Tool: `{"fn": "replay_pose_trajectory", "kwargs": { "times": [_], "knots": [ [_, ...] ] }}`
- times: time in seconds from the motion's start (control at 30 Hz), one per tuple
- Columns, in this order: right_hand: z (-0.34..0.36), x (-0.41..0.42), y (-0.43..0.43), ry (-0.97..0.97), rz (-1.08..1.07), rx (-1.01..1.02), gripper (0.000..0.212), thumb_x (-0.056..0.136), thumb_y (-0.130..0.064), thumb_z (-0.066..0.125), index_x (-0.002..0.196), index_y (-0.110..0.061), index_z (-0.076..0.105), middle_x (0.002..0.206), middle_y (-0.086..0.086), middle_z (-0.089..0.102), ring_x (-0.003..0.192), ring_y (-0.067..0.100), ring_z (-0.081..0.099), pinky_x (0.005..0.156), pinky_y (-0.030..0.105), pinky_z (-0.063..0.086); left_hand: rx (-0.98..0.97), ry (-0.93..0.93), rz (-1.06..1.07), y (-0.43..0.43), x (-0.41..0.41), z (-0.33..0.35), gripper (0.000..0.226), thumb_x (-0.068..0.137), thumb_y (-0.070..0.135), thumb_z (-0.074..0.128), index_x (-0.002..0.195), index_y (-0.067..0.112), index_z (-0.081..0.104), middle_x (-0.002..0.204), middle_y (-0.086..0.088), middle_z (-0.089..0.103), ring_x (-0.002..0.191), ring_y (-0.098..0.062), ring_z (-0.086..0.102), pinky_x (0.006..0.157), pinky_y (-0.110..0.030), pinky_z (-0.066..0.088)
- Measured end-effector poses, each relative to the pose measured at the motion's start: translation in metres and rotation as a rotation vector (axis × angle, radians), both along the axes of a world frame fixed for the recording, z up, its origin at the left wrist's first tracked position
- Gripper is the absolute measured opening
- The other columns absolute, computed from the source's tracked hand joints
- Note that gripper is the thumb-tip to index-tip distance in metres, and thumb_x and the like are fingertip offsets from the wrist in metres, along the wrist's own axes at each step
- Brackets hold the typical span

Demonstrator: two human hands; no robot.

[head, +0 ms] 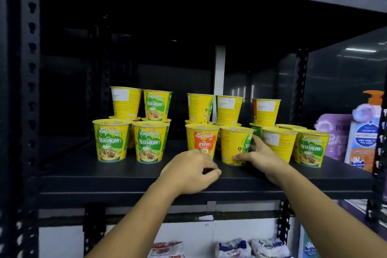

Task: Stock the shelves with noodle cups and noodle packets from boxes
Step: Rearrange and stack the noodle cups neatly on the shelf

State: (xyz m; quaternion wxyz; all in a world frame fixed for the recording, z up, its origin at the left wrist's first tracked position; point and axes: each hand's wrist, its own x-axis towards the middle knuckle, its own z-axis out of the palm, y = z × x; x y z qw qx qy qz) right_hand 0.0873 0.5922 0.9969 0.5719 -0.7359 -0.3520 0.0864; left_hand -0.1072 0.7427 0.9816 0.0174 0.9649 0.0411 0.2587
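Two hands reach onto the black shelf [104,172], where yellow noodle cups [266,112] stand in three groups, some stacked two high at the back. Right hand [257,154] grips one yellow cup [234,142] near the middle of the shelf, thumb low on its front and fingers round its 3 o'clock side. This cup is upright, just beside the orange AYAM cup [202,140] at its 9 o'clock. Left hand [192,166] is at 6 o'clock of the AYAM cup, by the shelf's front edge, fingers curled in w/ tips together. It hides that cup's base, and I cannot tell if it pinches anything or touches the cup. Vegetarian cups [111,140] stand at approx. 9 o'clock of the hands. At 3 o'clock are a bottle [363,132] w/ orange pump & a purple pack [333,132]. Below the shelf, at 6 o'clock, lie noodle packets [233,247].
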Motion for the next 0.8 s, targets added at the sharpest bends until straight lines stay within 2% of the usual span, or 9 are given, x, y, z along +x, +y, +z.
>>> {"fn": "replay_pose_trajectory", "kwargs": {
  "times": [0.1,0.23,0.37,0.47,0.53,0.63,0.8],
  "knots": [
    [-0.003,-0.003,-0.003,-0.027,-0.046,0.016,0.102,0.062,-0.019,0.098,0.146,-0.024,0.040,0.127,0.002,0.065,0.114,0.020,0.064,0.106,0.046,0.050,-0.021,0.020,-0.045,0.001,0.000,-0.002,0.039,0.103,0.052,0.044,0.122,0.034,0.073,0.122,0.019,0.070,0.111,-0.003,0.058,0.093,-0.039,0.054],
    [-0.005,-0.006,-0.003,-0.118,-0.094,0.023,0.089,0.061,-0.029,0.099,0.133,-0.027,0.046,0.118,-0.007,0.067,0.107,0.014,0.064,0.099,0.040,0.053,-0.007,0.018,-0.079,-0.001,-0.001,-0.003,0.040,0.104,0.053,0.045,0.128,0.034,0.071,0.129,0.021,0.068,0.118,0.001,0.058,0.098,-0.034,0.052],
    [-0.005,0.000,-0.005,-0.045,-0.030,0.045,0.080,0.069,-0.017,0.093,0.133,-0.024,0.047,0.118,-0.003,0.069,0.108,0.017,0.066,0.100,0.041,0.053,-0.026,0.007,-0.071,-0.001,-0.002,-0.002,0.038,0.103,0.054,0.048,0.128,0.037,0.071,0.130,0.024,0.067,0.121,0.003,0.057,0.101,-0.032,0.051],
    [-0.006,0.004,-0.008,-0.011,0.007,0.044,0.094,0.059,-0.019,0.094,0.140,-0.024,0.045,0.121,0.001,0.070,0.111,0.020,0.067,0.104,0.047,0.052,-0.045,-0.003,-0.057,-0.002,-0.001,-0.002,0.037,0.102,0.055,0.050,0.127,0.038,0.072,0.128,0.025,0.068,0.119,0.003,0.057,0.099,-0.032,0.052],
    [-0.007,0.004,-0.008,-0.033,-0.005,0.017,0.100,0.060,-0.025,0.097,0.143,-0.025,0.041,0.126,0.000,0.067,0.115,0.020,0.065,0.106,0.047,0.051,-0.063,-0.010,-0.044,-0.003,0.000,-0.002,0.038,0.101,0.056,0.050,0.126,0.039,0.072,0.127,0.025,0.069,0.118,0.003,0.058,0.098,-0.032,0.053],
    [-0.007,0.000,-0.009,-0.083,-0.048,0.004,0.092,0.063,-0.030,0.098,0.137,-0.027,0.043,0.124,-0.004,0.066,0.113,0.016,0.063,0.104,0.042,0.051,-0.081,-0.004,-0.031,-0.003,0.001,-0.003,0.039,0.100,0.058,0.049,0.126,0.039,0.072,0.127,0.024,0.069,0.117,0.003,0.058,0.096,-0.033,0.054],
    [-0.007,0.001,-0.009,-0.097,-0.027,-0.022,0.079,0.071,-0.020,0.093,0.135,-0.025,0.047,0.122,-0.005,0.066,0.110,0.014,0.063,0.101,0.037,0.049,-0.101,-0.007,-0.017,-0.003,0.000,-0.004,0.042,0.099,0.059,0.049,0.127,0.039,0.072,0.127,0.023,0.069,0.117,0.002,0.059,0.097,-0.034,0.055]
  ]
}}
